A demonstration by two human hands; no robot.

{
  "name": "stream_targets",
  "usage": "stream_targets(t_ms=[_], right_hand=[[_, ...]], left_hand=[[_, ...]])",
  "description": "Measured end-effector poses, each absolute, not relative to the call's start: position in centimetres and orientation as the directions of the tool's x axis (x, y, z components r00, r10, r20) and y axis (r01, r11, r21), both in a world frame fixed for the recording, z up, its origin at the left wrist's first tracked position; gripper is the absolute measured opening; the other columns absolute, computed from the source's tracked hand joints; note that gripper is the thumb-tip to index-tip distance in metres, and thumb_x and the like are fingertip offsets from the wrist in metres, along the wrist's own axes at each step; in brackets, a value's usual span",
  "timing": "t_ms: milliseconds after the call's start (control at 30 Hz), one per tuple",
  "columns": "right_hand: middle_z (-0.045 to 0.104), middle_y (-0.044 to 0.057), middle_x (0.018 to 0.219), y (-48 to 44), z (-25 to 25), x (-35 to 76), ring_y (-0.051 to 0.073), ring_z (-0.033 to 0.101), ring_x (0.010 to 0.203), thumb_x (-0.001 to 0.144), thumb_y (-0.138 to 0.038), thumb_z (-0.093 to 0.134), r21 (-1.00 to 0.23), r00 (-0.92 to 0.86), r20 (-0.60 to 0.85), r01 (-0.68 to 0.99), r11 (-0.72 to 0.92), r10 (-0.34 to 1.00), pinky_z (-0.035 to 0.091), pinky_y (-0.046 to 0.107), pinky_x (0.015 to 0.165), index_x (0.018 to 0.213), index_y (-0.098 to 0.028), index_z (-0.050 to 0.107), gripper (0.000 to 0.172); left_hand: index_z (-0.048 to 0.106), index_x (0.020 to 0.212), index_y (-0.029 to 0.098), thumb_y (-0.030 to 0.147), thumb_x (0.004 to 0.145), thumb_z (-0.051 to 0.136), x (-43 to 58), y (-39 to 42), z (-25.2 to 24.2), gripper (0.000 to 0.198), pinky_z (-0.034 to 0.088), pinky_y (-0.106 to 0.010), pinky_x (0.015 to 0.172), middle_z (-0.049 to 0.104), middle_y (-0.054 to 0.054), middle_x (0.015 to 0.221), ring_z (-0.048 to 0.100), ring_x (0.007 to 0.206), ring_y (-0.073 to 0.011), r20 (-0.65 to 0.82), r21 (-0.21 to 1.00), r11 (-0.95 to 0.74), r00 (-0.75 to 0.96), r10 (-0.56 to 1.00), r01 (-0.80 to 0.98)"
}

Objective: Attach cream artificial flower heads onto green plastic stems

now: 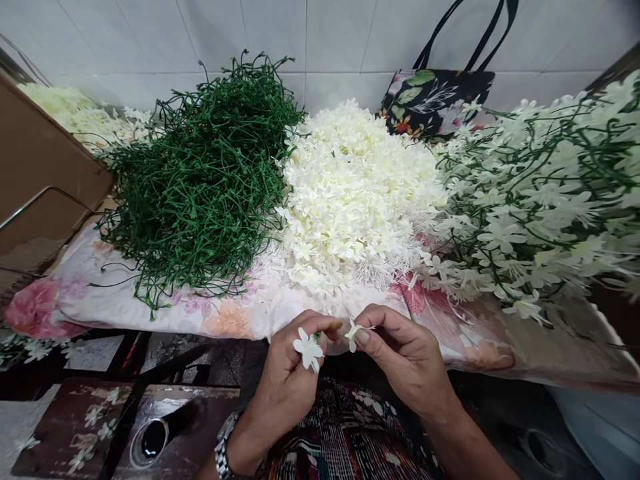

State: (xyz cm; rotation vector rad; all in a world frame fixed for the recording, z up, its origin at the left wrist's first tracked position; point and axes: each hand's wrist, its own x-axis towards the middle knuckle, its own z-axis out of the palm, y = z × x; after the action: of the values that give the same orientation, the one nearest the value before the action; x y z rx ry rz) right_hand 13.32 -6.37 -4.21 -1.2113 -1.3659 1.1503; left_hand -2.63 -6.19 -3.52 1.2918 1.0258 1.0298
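Note:
My left hand (295, 370) is closed in a pinch, with a white artificial flower (308, 349) standing out above the thumb. A bit of green stem shows at its fingertips; the rest is hidden by the fingers. Close beside it, my right hand (407, 353) pinches a second small white flower (353, 335) between thumb and forefinger. Both hands are in front of the table's near edge. Beyond them lies a heap of loose white blossoms (355, 193), and to its left a tangled pile of green plastic stems (200, 180).
Assembled white flower sprays (520, 220) fill the right side. A black floral bag (435, 100) leans on the tiled wall behind. At left stands a cardboard box (45, 167). A flowered cloth (190, 317) covers the table; a stool (185, 400) with a round hole is below left.

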Motion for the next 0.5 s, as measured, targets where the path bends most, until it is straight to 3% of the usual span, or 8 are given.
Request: stream_targets(t_ms=[133, 300, 400, 500], right_hand=[[0.049, -0.003, 0.061, -6.2, -4.0, 13.4, 0.007, 0.044, 0.055, 0.083, -0.03, 0.058, -0.994, -0.073, 0.061, 0.089, 0.068, 0.995, 0.037, 0.017, 0.049, 0.072, -0.018, 0.057, 0.016], [0.049, -0.003, 0.061, -6.3, -3.6, 13.7, 0.008, 0.045, 0.055, 0.085, -0.027, 0.055, -0.973, -0.094, 0.136, 0.175, 0.151, 0.986, 0.036, 0.019, 0.049, 0.073, -0.018, 0.057, 0.015], [0.05, -0.003, 0.063, -6.6, -3.1, 13.7, 0.008, 0.046, 0.056, 0.086, -0.024, 0.054, -0.954, -0.12, 0.181, 0.219, 0.204, 0.976, 0.037, 0.018, 0.049, 0.074, -0.019, 0.056, 0.013], [0.052, -0.004, 0.064, -6.7, -2.4, 13.6, 0.007, 0.048, 0.057, 0.086, -0.019, 0.054, -0.926, -0.149, 0.249, 0.252, 0.28, 0.957, 0.038, 0.018, 0.052, 0.076, -0.019, 0.055, 0.01]], left_hand=[[0.067, 0.105, 0.022, 0.017, 0.087, 0.046, -2.9, -5.9, -3.1, 0.029, 0.041, -0.024, 0.062, 0.053, -0.002, 0.078, 0.051, 0.069, -0.013, 0.034, 0.997, -0.053, 0.313, 0.949, 0.051], [0.061, 0.108, 0.019, 0.018, 0.089, 0.044, -2.7, -6.2, -3.1, 0.026, 0.044, -0.026, 0.069, 0.056, 0.001, 0.067, 0.054, 0.065, -0.0124, 0.031, 1.0, -0.031, 0.305, 0.952, -0.004], [0.056, 0.092, 0.018, 0.018, 0.089, 0.045, -2.6, -6.4, -2.9, 0.012, 0.045, -0.023, 0.066, 0.061, 0.001, 0.068, 0.057, 0.065, -0.0115, 0.003, 0.998, 0.011, 0.257, 0.966, -0.055], [0.055, 0.076, 0.017, 0.018, 0.087, 0.049, -2.6, -6.5, -2.6, 0.013, 0.044, -0.021, 0.061, 0.062, 0.0, 0.068, 0.058, 0.064, -0.011, 0.016, 1.0, -0.022, 0.241, 0.97, 0.021]])
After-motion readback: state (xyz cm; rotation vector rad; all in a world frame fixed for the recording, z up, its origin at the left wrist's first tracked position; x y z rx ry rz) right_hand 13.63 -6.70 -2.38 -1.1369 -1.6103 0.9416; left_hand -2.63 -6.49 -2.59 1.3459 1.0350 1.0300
